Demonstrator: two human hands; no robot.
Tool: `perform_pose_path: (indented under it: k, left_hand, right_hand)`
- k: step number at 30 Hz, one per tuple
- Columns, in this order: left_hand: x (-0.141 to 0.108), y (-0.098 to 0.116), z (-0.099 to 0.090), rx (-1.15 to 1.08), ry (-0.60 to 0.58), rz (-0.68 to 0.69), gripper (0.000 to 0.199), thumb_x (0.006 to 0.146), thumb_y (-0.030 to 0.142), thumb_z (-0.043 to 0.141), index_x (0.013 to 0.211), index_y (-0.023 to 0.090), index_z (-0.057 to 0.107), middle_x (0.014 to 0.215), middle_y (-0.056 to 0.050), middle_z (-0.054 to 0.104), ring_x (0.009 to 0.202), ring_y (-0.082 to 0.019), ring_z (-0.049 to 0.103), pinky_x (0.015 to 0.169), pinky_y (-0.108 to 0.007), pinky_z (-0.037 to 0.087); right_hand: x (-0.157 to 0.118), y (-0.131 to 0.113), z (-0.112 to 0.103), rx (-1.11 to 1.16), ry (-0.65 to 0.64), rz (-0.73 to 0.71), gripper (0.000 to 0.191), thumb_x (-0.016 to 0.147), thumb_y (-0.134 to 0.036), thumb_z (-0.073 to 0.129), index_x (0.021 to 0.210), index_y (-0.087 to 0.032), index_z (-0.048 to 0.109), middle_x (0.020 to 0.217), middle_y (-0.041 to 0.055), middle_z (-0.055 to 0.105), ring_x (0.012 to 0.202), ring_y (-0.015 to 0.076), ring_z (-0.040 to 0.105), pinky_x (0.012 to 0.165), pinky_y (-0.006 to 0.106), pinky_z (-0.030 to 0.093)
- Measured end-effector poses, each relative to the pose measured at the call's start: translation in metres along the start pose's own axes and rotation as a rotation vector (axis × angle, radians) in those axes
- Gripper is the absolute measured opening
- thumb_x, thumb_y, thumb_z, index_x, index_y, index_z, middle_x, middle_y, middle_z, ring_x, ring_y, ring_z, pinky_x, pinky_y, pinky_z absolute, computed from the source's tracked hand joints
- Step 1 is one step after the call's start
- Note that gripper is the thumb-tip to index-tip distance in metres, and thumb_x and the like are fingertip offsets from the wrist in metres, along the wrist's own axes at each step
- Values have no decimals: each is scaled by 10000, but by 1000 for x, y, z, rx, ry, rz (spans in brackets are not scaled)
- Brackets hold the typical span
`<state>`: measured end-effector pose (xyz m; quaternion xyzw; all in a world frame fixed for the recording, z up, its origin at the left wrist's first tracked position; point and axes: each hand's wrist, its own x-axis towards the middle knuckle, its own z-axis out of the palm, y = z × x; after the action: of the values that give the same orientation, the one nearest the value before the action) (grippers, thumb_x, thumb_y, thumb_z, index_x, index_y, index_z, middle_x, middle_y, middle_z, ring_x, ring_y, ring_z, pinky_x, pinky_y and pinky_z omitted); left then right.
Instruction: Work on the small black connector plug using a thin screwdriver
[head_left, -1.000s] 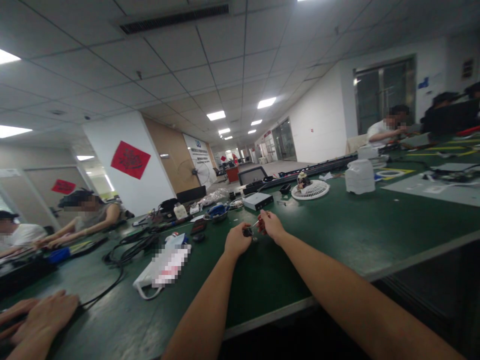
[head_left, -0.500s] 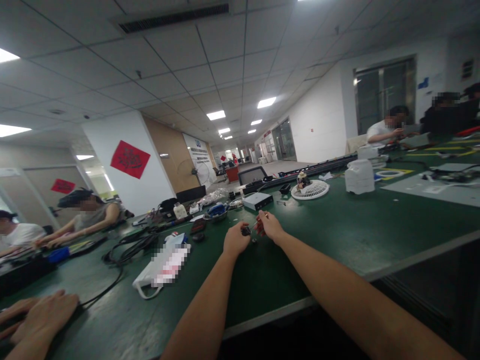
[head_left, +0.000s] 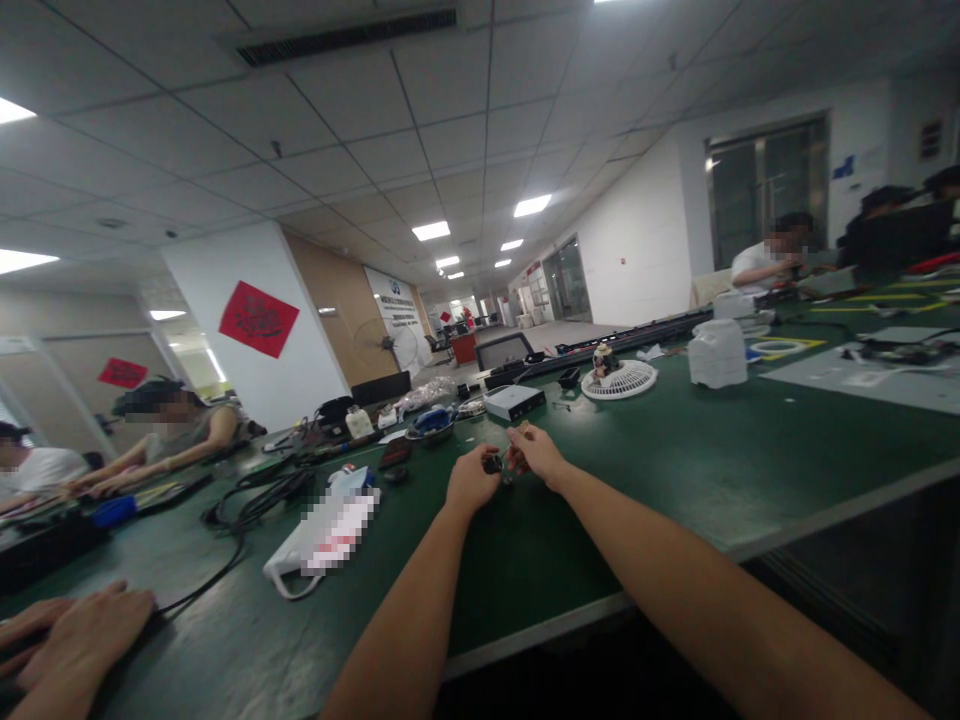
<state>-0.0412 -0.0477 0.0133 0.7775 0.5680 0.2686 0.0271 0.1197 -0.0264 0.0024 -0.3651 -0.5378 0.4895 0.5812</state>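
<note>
My left hand [head_left: 471, 482] is closed around a small dark part [head_left: 492, 464] above the green table [head_left: 615, 480]. Close by on its right, my right hand [head_left: 543, 456] has its thumb and fingers pinched together. Something thin and pale shows between the two hands, but it is too small and blurred to name. Just below the fingers lies or hangs a small shiny piece [head_left: 508, 482]; I cannot tell which. Beyond my hands sits a grey box-shaped device [head_left: 514, 402].
Left of me are a white pouch with a strap [head_left: 322, 540], black cables [head_left: 255, 500] and a co-worker's hands [head_left: 90, 630]. A white fan grille [head_left: 619, 380] and a white plastic container [head_left: 718, 353] stand farther right. Other people sit around the table.
My right hand's fingers have turned and shifted slightly at the pinch. My left hand keeps its place with the dark part.
</note>
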Motion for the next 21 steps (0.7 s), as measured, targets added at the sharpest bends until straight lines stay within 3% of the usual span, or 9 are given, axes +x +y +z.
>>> perform_pose_path:
  k: [5,10,21]
  left_hand:
    - [1,1,2,-9,-11,35,303,978,330,632,1227,159,625,1187,-91,665,1019,-224,672,889,-432,575]
    - [2,-2,0,22,50,-34,317,978,335,630,1243,162,617,1219,-98,652,1063,-239,657,922,-458,559]
    - [2,-3,-1,57,112,-141,312,976,337,632,1236,165,621,1225,-98,650,1080,-243,652,935,-461,551]
  right_hand:
    - [2,3,0,-64,8,14,250,992,-318,623,1171,-144,630,1010,48,691,753,149,681,643,301,593]
    - [8,5,-6,-186,6,-16,292,1006,-352,594,1216,-150,613,1042,59,690,784,162,689,678,327,597]
    - [3,21,-8,-570,-204,-100,219,973,-306,651,1115,-140,661,1062,59,697,873,185,694,765,370,597]
